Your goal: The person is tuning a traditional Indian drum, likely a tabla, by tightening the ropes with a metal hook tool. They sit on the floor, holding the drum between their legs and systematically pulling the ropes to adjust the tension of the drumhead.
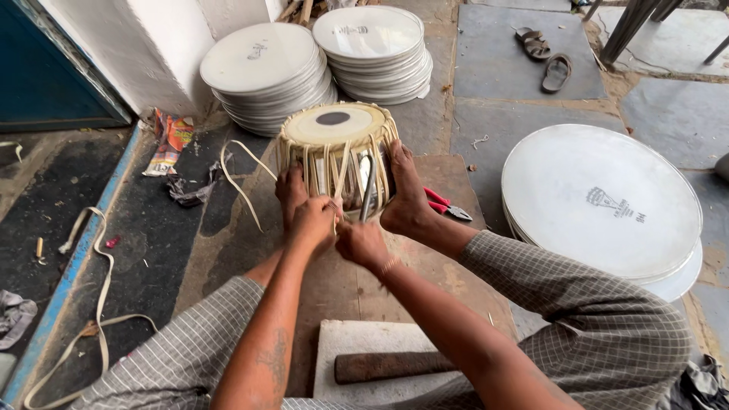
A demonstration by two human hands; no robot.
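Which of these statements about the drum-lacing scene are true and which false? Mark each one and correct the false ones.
1. The small drum is braced between the person's bare feet. True.
2. Both hands work at the straps on the drum's side. True: left hand, right hand.
3. The red-handled pliers are in the right hand. False: they lie on the floor beside the drum.
4. The sandals are on the person's feet. False: they lie apart on the stone floor.
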